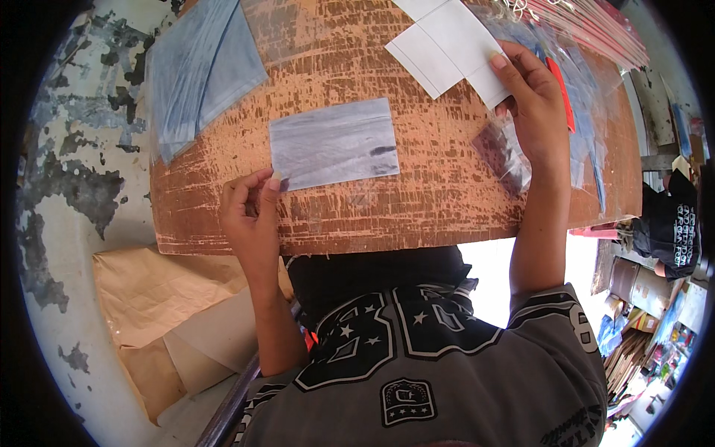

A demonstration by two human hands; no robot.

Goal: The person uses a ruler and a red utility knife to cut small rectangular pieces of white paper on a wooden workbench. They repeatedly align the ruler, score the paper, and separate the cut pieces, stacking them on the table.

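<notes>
Pinching the lower-left corner of a flat grey sheet (335, 141) on the worktop (447, 208), the left hand (249, 205) sits apart from the right hand (535, 104), which clamps a white, thin-lined card (443, 45) beyond and right of the sheet. Clear bags (205, 78) lie beyond its left side; nearer than the sheet, the grey shirt (484, 384) bears lettering.

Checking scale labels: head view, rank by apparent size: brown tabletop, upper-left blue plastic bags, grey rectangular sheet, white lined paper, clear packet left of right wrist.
1. Brown tabletop
2. Blue plastic bags
3. Grey rectangular sheet and white lined paper: too close to rank; paper cropped at top
4. Clear packet, partly hidden
</notes>
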